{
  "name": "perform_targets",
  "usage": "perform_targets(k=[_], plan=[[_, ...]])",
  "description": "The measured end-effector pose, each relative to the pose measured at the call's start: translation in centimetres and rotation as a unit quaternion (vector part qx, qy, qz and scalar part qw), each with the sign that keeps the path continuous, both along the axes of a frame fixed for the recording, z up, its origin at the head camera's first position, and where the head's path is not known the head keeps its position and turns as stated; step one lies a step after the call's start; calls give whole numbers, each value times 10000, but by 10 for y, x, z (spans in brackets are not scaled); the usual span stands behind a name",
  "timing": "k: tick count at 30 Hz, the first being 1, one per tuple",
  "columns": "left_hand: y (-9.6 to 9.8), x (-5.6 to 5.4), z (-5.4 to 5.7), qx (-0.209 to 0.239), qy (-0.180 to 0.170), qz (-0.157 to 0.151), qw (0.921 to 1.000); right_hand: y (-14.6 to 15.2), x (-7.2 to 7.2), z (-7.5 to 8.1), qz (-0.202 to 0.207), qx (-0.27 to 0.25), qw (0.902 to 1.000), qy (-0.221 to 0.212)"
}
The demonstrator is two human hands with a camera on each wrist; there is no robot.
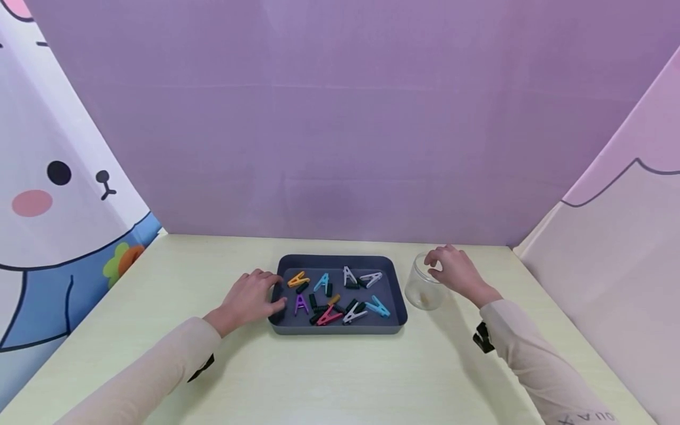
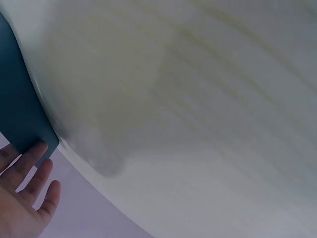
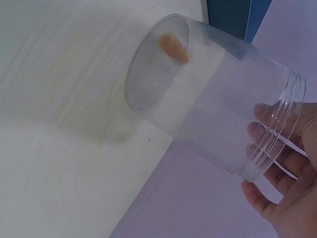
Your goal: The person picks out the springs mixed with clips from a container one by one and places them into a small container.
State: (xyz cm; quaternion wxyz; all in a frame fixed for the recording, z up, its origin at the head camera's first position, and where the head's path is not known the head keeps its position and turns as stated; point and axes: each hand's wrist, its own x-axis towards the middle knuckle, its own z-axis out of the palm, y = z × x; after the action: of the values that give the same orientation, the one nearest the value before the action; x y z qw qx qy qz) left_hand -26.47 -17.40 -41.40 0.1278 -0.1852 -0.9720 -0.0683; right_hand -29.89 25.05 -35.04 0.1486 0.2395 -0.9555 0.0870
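A dark grey tray (image 1: 340, 330) holds several coloured plastic clips, among them a yellow clip (image 1: 298, 280), a purple clip (image 1: 301, 304) and a red clip (image 1: 329, 316). Small black ribbed pieces (image 1: 312, 301) and an orange-brown piece (image 1: 334, 299) lie among them. My left hand (image 1: 256, 298) rests at the tray's left edge, fingers spread over the rim. At the mouth of a clear jar (image 1: 423, 291), right of the tray, is my right hand (image 1: 458, 273), its fingertips over the opening with nothing visible between them. Near the jar's bottom shows a blurred orange-brown ribbed piece (image 3: 173, 48).
The pale wooden table (image 1: 340, 378) extends in front of and beside the tray. A purple cloth wall (image 1: 340, 147) closes off the back, with printed panels (image 1: 69, 248) at the sides.
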Motion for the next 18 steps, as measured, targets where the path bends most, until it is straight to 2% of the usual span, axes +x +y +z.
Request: perform_targets(k=[10, 18], plan=[[1, 0, -1, 35, -36, 47, 10000, 0, -2, 2, 45, -64, 9999, 119], [0, 1, -1, 48, -15, 38, 10000, -13, 1, 17, 230, -142, 9992, 311]])
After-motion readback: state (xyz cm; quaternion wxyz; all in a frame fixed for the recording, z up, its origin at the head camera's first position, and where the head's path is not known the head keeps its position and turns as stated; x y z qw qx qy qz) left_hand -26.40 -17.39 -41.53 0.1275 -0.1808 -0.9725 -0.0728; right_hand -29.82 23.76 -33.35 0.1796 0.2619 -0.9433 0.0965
